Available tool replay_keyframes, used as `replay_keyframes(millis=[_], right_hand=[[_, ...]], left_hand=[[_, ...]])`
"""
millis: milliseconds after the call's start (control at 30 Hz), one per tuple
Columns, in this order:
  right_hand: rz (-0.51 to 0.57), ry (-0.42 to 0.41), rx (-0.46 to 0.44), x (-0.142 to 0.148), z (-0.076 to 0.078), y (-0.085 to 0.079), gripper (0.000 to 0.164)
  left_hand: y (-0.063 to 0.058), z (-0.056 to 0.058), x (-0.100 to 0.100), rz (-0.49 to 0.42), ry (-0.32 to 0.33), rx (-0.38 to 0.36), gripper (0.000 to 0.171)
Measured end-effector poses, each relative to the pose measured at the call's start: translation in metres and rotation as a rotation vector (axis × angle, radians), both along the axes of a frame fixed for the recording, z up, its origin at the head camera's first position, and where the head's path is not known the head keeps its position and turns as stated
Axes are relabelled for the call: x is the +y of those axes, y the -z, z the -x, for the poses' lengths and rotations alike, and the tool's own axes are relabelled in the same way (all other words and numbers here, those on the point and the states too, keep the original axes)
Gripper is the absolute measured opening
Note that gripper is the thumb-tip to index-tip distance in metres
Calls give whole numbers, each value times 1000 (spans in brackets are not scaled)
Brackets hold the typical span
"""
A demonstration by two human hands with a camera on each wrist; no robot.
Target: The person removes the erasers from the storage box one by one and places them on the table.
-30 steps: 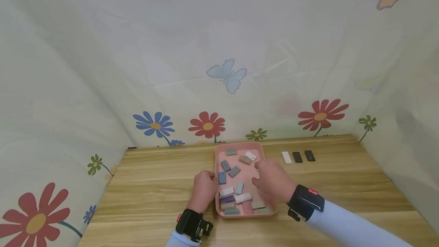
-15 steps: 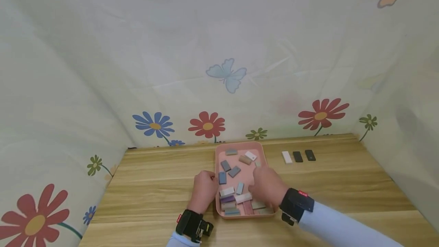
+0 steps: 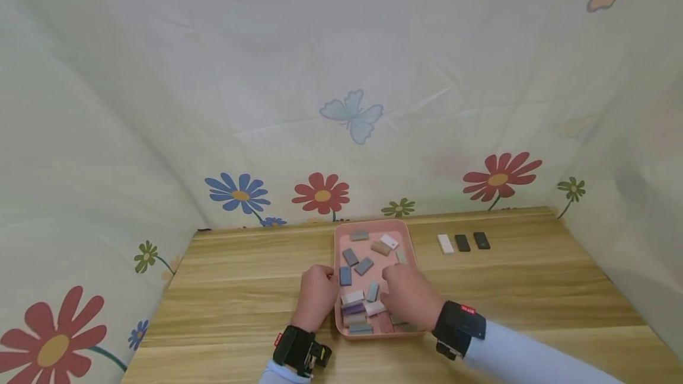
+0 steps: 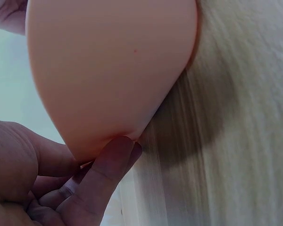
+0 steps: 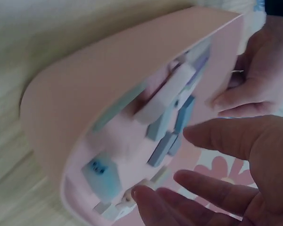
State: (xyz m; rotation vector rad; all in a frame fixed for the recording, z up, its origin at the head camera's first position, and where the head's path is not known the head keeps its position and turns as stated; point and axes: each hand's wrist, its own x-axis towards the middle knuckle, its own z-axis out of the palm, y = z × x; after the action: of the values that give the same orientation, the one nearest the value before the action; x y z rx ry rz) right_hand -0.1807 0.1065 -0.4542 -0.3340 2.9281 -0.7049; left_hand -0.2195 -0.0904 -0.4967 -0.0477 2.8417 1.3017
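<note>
A pink tray [image 3: 411,242] with rounded corners stands on the wooden table, with several small rectangular blocks scattered in it. At its left side my left hand [image 3: 318,290] pinches the rim; in the left wrist view the thumb and fingers [image 4: 112,160] press on the tray wall [image 4: 118,70]. My right hand [image 3: 412,296] hovers over the right half of the tray, thumb and fingers spread apart with nothing between them in the right wrist view. Near its fingertips lie a white block [image 5: 165,94], a blue-grey block [image 5: 162,148] and a pale blue block with dark marks [image 5: 102,176].
Right of the tray a white block [image 3: 445,244] and two black blocks, the nearer [image 3: 462,243] and the farther [image 3: 482,240], stand in a row. Behind the table hangs a flower-printed cloth [image 3: 427,135].
My right hand has moved left and slightly down over the tray, uncovering a pale green block near the right rim. The left hand keeps its place at the left rim.
</note>
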Motion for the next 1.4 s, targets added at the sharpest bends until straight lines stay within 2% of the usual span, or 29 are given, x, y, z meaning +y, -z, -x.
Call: replay_keyframes(millis=[167,267,567,733,1000,1267,1400], right_hand=[[-102,75,-32,-2,7,4,29],[-158,93,-57,-2,10,8,29],[-212,68,-101,1,12,14,19],[-225,31,-70,4,11,15,20],[-211,-39,-10,9,10,20,24],[-127,-40,-24,11,13,23,35],[-55,-41,-8,14,14,17,38]], left_hand=[[0,0,-1,1,1,0,21],[1,-1,-1,-2,2,1,21],[3,2,0,-5,5,-11,22],[2,2,0,7,6,3,21],[0,0,1,4,7,-18,22],[1,-1,2,24,2,12,21],[2,0,1,28,4,37,20]])
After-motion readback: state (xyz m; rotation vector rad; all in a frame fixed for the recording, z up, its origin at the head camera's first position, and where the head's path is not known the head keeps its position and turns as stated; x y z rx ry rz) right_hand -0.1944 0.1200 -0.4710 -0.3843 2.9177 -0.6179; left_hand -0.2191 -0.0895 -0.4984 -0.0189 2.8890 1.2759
